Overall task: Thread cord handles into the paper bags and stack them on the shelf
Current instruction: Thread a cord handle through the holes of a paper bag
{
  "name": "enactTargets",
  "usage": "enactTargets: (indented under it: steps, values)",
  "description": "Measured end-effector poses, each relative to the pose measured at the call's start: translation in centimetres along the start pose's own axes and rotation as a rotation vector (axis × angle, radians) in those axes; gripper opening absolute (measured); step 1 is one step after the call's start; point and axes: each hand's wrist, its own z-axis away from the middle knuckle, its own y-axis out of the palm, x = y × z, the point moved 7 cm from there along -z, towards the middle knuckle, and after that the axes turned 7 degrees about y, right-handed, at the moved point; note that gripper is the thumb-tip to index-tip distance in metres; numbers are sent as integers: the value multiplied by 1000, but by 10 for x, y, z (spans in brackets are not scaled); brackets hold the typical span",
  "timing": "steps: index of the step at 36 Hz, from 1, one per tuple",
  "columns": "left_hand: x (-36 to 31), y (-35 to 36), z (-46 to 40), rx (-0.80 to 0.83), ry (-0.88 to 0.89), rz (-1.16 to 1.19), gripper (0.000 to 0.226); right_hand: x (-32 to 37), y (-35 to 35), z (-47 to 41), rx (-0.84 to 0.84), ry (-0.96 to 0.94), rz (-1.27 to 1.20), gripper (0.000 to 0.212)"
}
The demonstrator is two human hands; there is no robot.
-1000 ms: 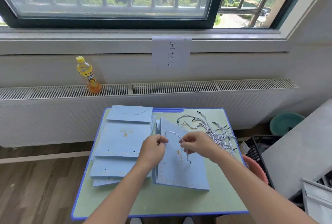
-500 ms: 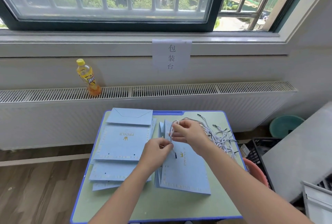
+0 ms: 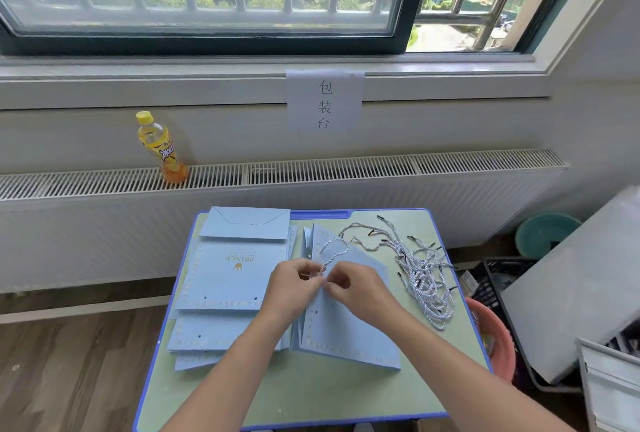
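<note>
both hands pinch one cord handle (image 3: pixel 333 251) over the open paper bag (image 3: pixel 346 310): left hand (image 3: pixel 294 284), right hand (image 3: pixel 356 287). grip clenched on cord ends, likely for threading. spare cords (image 3: pixel 420 272) lie right of the bag, within reach.

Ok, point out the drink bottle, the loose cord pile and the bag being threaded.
Drink bottle (image 3: pixel 160 149): head view, on its label.
Loose cord pile (image 3: pixel 426 281): head view, middle of the tangle.
Bag being threaded (image 3: pixel 346 334): head view, bare front panel.

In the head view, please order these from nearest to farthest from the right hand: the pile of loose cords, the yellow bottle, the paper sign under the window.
From the right hand:
1. Pile of loose cords, just to its right on the table.
2. Paper sign, straight ahead on the wall below the window.
3. Yellow bottle, far left on the radiator grille.
</note>
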Motion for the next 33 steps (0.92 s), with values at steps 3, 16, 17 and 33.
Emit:
enactTargets:
  steps: [3,16,17,33]
  values:
    - [0,-3,2,12,-21,32,48,-6,-2,2,10,62,-114,19]
    - [29,-10,9,25,-140,-133,11,-15,23,37,114,206,-587,12]
    - [30,-10,10,32,-138,-120,12,-15,25,38,106,201,-556,12]
    - [30,-4,30,291,-84,388,51,-8,26,55,-165,67,-320,27]
